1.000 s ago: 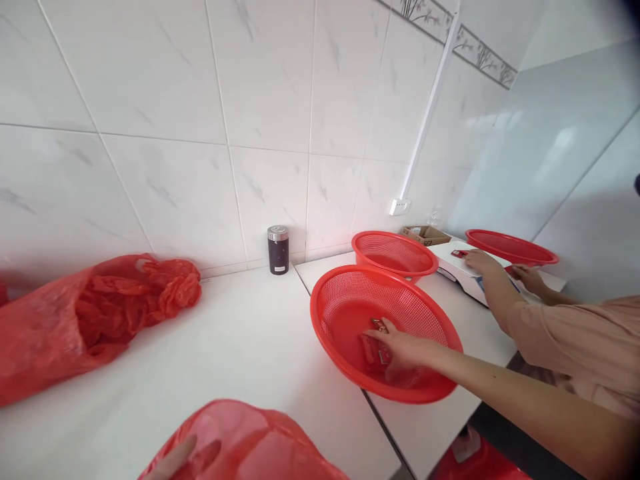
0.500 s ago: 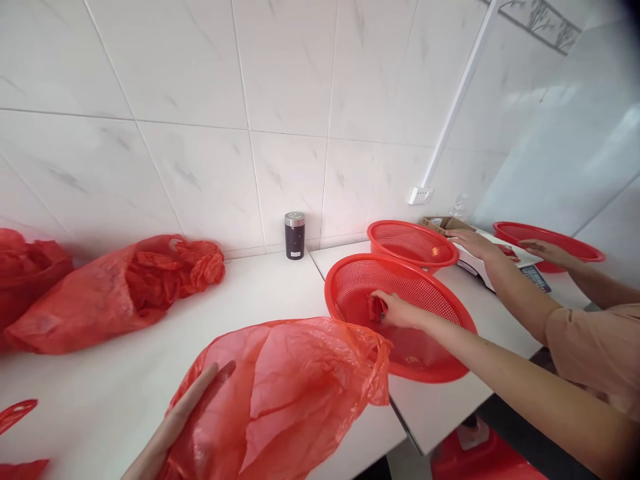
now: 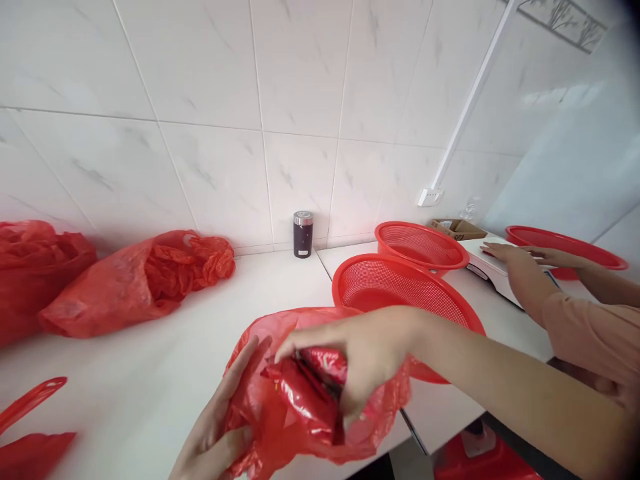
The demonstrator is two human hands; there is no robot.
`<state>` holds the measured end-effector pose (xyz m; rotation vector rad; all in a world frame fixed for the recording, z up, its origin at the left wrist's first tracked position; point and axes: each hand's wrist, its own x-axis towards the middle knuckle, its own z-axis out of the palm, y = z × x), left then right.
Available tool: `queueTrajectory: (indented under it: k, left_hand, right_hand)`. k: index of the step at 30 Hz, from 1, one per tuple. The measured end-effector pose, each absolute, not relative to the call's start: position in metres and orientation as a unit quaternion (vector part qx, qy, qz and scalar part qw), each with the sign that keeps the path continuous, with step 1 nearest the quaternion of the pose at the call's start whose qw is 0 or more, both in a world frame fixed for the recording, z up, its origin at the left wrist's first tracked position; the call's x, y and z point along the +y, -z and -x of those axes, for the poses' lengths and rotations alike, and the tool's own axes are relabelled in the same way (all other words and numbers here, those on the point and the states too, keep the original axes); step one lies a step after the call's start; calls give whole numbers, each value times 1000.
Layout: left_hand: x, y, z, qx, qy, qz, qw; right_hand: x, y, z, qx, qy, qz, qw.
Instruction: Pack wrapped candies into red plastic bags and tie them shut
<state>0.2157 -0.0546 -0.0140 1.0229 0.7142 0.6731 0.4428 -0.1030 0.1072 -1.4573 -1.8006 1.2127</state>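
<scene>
My left hand (image 3: pixel 220 417) grips the near left side of a thin red plastic bag (image 3: pixel 280 448), its thumb outside and its fingers along the mouth. At the bag's mouth, my right hand (image 3: pixel 367 363) is closed around shiny red foil packets (image 3: pixel 307 393); how many cannot be made out. Just behind my right wrist stands a large red mesh basket (image 3: pixel 373 280), its inside partly hidden by my forearm.
Filled red bags (image 3: pixel 110 287) lie at the left, and a red strap (image 3: pixel 33 400) is nearby. A dark flask (image 3: pixel 303 237) stands by the wall. A second basket (image 3: pixel 425 247) is behind. At right, a co-worker's hands (image 3: pixel 510 253) are over a white scale (image 3: pixel 500 280).
My right hand has left the basket with red packets and moved left to the bag's mouth. My left hand has gathered the bag's side. The co-worker's hands have come closer together.
</scene>
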Motion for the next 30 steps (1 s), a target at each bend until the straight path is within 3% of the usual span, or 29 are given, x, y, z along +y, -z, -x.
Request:
queueTrajectory:
  k: [2,4,6,8,13,16,18,21,24,27,30]
  left_hand:
    - [-54,16,-216,320,-287,-491,758]
    - [-53,20,-216,312,-262,-516,754]
    - [-52,23,-215,313,-254,-531,745]
    - [-50,24,-212,321,-256,-551,726]
    - [-33,22,-191,404,-325,-578,630]
    - [-22,27,-177,452,-347,-550,611]
    - [-19,35,-171,463,-346,-529,622]
    - [-21,50,-169,462,-319,-498,661]
    - [-20,54,-168,427,-289,-472,715]
    - [-9,36,-168,395,-380,-421,723]
    - [4,0,-172,369,-481,-408,682]
  right_hand:
    - [-86,-80,-438,-712,-426,549,98]
    - [-71,-52,-435,-700,-374,608,-7]
    - [-62,-31,-432,-668,-302,676,-69]
    - [-61,-22,-429,-657,-246,709,-75]
    - [-77,-44,-438,-741,-100,662,53]
    - [-95,-62,-451,-709,39,702,53]
    - [-109,-72,-459,-650,-4,760,26]
    - [-126,-83,-468,-575,-218,788,32]
    - [-129,-95,-475,-563,-313,744,178]
    - [-119,-110,-478,-559,-225,696,391]
    - [-108,-126,-475,-583,-191,660,432]
